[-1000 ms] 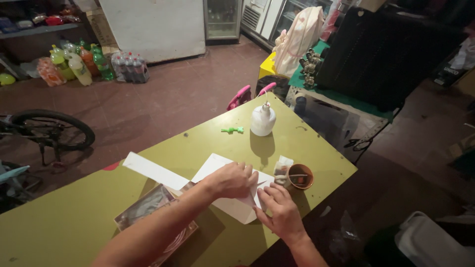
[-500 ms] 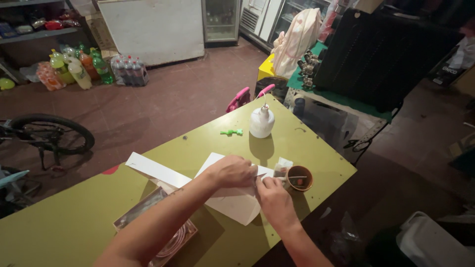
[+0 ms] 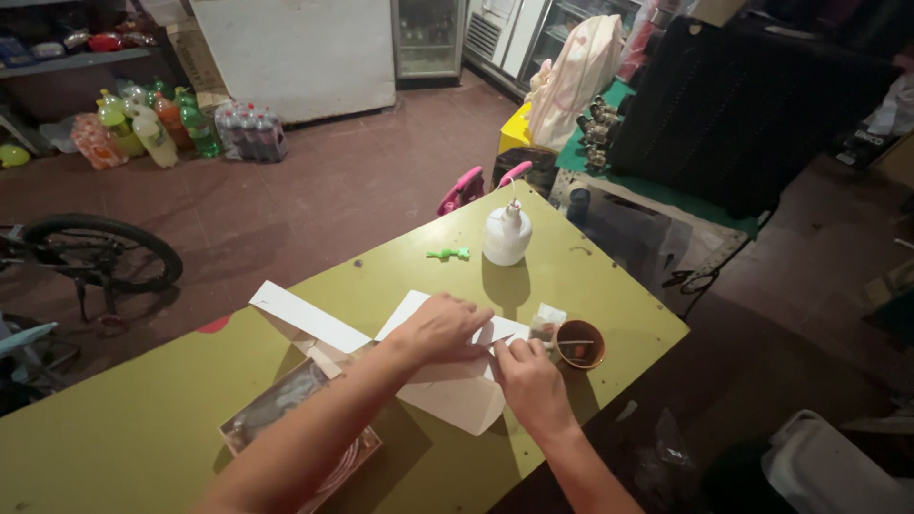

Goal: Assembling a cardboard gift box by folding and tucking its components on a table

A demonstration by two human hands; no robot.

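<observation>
White paper [image 3: 447, 395], folded to a point toward the near edge of the olive-green table [image 3: 124, 428], lies under both hands. Nearest, the right hand [image 3: 531, 381] rests on the sheet's right side, fingers curled loosely together with the tips pressing the fold line; whether they pinch anything I cannot tell. Just beyond it the left hand [image 3: 440, 326] lies palm down, fingers spread slightly and flat on the paper, holding it against the tabletop. A clear plastic-wrapped packet [image 3: 286, 419] sits to the left near the front edge. By the right edge stands a small brown bowl [image 3: 581, 343]. A long white strip [image 3: 305, 317] runs leftward. Farther back stand a white squeeze bottle [image 3: 506, 234] and a small green piece [image 3: 449, 254].
</observation>
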